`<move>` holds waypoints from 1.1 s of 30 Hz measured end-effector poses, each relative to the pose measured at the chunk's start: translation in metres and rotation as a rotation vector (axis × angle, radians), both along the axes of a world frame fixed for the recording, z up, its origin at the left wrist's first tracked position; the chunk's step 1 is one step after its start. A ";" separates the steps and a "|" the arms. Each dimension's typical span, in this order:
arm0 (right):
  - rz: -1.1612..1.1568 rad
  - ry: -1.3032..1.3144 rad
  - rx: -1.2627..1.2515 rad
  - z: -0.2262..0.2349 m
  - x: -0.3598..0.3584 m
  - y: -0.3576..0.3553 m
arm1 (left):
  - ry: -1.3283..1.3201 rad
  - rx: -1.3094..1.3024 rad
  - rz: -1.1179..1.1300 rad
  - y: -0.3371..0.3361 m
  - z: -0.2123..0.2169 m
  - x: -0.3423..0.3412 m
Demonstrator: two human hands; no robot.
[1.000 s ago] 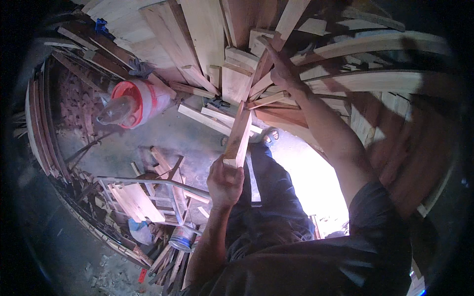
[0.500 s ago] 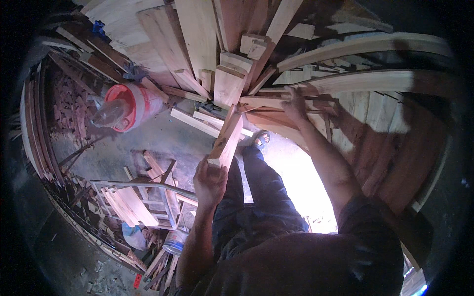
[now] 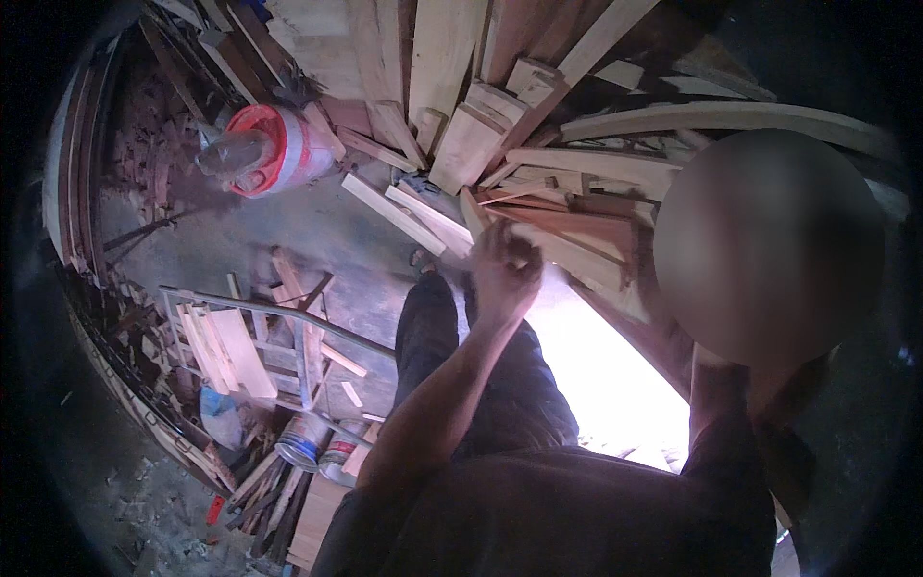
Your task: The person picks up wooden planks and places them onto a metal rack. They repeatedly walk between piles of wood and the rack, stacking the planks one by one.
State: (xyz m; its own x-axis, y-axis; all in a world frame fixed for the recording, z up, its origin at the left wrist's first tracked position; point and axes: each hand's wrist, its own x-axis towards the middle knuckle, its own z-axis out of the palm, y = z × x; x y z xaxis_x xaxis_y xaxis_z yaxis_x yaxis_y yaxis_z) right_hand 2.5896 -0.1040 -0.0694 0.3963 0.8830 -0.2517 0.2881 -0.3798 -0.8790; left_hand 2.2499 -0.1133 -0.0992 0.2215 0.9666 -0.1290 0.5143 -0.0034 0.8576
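Head view: left hand (image 3: 508,274) blurred, fingers curled; cannot tell whether its grip is closed on the pale wood piece (image 3: 471,210) at its knuckles. Piece: straight-edged, narrow, near part hidden by the hand; visible end beyond the fingers, just short of the leaning blocks (image 3: 467,149). Long axis runs away from the body, tilted slightly left. Right forearm (image 3: 716,389) runs into a blurred disc; right-hand grip hidden, state not determinable. Just left of the piece, two sawn strips (image 3: 394,213) on the grey floor (image 3: 207,255). Farther out: bowed planks (image 3: 721,117), red-and-white plastic bucket (image 3: 293,159), tubular metal frame (image 3: 336,337).
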 end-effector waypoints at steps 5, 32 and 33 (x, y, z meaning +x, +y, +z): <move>-0.291 0.162 -0.161 0.199 -0.020 -0.028 | -0.375 -0.262 0.186 -0.012 -0.055 0.092; 0.098 0.057 -0.037 0.102 -0.289 -0.176 | -1.259 -1.113 0.383 -0.053 -0.034 -0.072; 0.141 -0.057 -0.051 0.095 -0.298 -0.162 | -1.268 -1.094 0.379 -0.058 -0.034 -0.071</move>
State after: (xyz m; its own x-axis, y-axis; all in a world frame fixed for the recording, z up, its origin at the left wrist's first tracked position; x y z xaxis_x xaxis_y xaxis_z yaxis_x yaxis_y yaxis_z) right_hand 2.2913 -0.2657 0.0255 0.2837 0.9176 -0.2783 0.3906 -0.3756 -0.8405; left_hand 2.1792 -0.1708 -0.1333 0.4957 0.5738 -0.6519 -0.6018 0.7682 0.2186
